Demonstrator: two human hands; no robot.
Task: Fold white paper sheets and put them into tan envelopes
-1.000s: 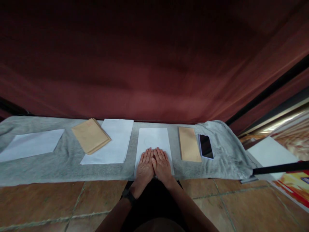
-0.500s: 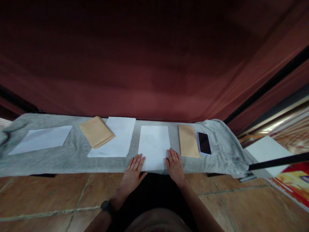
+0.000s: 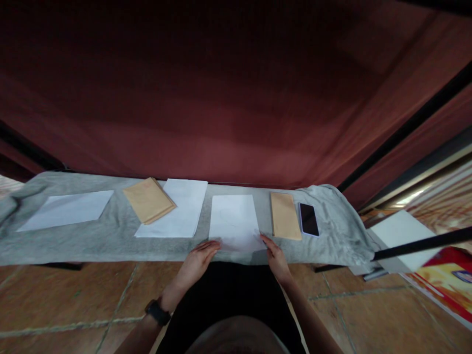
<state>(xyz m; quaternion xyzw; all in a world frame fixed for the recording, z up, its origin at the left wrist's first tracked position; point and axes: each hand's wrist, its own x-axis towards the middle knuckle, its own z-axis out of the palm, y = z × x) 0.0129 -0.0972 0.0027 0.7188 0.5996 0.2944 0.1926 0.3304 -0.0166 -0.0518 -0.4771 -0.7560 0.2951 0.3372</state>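
A white sheet of paper [image 3: 233, 216] lies in front of me with faint marks on it. My left hand [image 3: 201, 258] has its fingers together at the sheet's near left corner, closed on the edge. At the near right corner, my right hand [image 3: 276, 258] pinches the paper between thumb and fingers. The near edge looks slightly raised and blurred. Right of the sheet, a brown envelope [image 3: 285, 216] lies flat. To its left rests a stack of white paper [image 3: 184, 211], partly covered by several brown envelopes [image 3: 149, 200].
Grey cloth [image 3: 121, 248] covers the narrow table. A phone [image 3: 309, 219] lies at the right, another white sheet [image 3: 68, 210] at the far left. A dark red curtain [image 3: 221, 123] hangs behind. Black bars and a white box [image 3: 403, 238] stand at the right.
My hands went from lying flat on the sheet's sides to gripping its near corners. The near edge has lifted a little. The view has shifted slightly.
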